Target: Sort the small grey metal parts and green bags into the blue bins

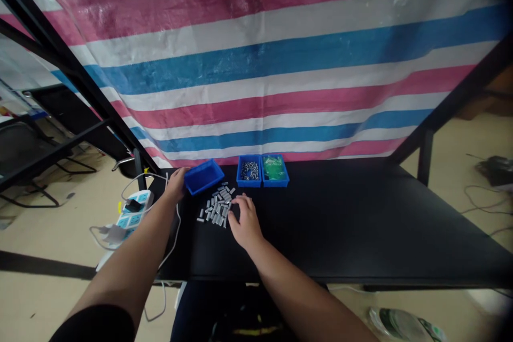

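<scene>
My left hand (175, 186) grips the left end of a blue plastic bin (204, 176), which sits askew on the black table with its bare inside showing. In front of the bin lies a loose pile of small grey metal cylinders (218, 208). At the right edge of this pile is my right hand (245, 222), thumb and fingers curved and apart, the fingertips close to the cylinders. Whether they touch one is too small to tell. Beyond it stand two more blue bins: one with small metal parts (250, 171), the other with a green bagged material (274, 168).
The black table (340, 219) runs off to the right. A white power strip (134, 214) with plugs and cables lies by its left edge. Behind hangs a striped plastic sheet (280, 101) on a black frame. A clear bottle (401, 325) lies on the floor at lower right.
</scene>
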A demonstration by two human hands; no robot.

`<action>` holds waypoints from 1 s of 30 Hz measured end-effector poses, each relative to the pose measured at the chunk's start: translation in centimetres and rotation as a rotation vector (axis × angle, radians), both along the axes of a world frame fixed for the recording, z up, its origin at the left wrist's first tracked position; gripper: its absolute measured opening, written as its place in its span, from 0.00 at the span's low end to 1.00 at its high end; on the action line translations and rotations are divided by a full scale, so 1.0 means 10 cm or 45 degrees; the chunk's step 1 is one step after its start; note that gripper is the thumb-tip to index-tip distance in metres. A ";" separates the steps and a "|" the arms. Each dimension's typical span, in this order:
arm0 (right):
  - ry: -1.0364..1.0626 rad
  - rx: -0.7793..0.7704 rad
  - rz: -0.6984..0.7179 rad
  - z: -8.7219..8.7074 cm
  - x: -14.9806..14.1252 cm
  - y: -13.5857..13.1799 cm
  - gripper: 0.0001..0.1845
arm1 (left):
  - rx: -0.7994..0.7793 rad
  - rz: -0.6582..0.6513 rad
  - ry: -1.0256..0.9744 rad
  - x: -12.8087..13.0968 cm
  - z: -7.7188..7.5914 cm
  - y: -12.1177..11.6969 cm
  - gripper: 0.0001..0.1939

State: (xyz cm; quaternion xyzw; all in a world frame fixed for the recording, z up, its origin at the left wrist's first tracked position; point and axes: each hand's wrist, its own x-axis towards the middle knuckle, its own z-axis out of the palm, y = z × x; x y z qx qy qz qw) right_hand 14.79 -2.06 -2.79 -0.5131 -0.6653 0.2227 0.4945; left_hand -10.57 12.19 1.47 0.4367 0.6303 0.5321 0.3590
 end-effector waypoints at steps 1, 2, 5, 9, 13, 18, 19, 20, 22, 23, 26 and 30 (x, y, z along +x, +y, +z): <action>-0.009 -0.003 -0.004 0.00 0.09 -0.07 0.14 | -0.019 -0.009 -0.007 0.00 -0.01 0.07 0.23; -0.022 -0.007 -0.016 0.01 0.18 -0.13 0.14 | -0.031 -0.022 -0.010 0.00 -0.02 0.13 0.22; -0.069 -0.033 -0.058 -0.01 0.42 -0.28 0.12 | -0.044 -0.063 0.029 0.02 -0.04 0.28 0.21; -0.135 -0.029 -0.123 -0.04 0.70 -0.38 0.12 | -0.022 -0.065 0.201 0.05 -0.06 0.40 0.18; -0.210 0.009 -0.178 -0.02 0.89 -0.37 0.14 | -0.008 -0.013 0.445 0.12 -0.12 0.39 0.10; -0.334 0.023 0.007 0.12 0.83 -0.29 0.18 | -0.004 0.007 0.739 0.30 -0.21 0.28 0.07; -0.365 0.018 0.087 0.15 0.77 -0.26 0.21 | -0.008 0.005 0.782 0.33 -0.21 0.26 0.08; -0.399 0.009 0.163 0.17 0.70 -0.22 0.26 | -0.015 0.002 0.819 0.34 -0.21 0.26 0.09; -0.461 -0.012 0.264 0.21 0.55 -0.09 0.34 | -0.032 -0.003 0.883 0.34 -0.18 0.25 0.10; -0.483 -0.023 0.289 0.22 0.47 -0.01 0.36 | -0.043 -0.005 0.909 0.32 -0.16 0.25 0.11; -0.518 -0.039 0.325 0.23 0.21 0.27 0.33 | -0.078 -0.001 0.979 0.24 -0.11 0.19 0.13; -0.527 -0.058 0.379 0.22 -0.16 0.61 0.32 | -0.126 -0.005 1.071 0.15 -0.05 -0.01 0.14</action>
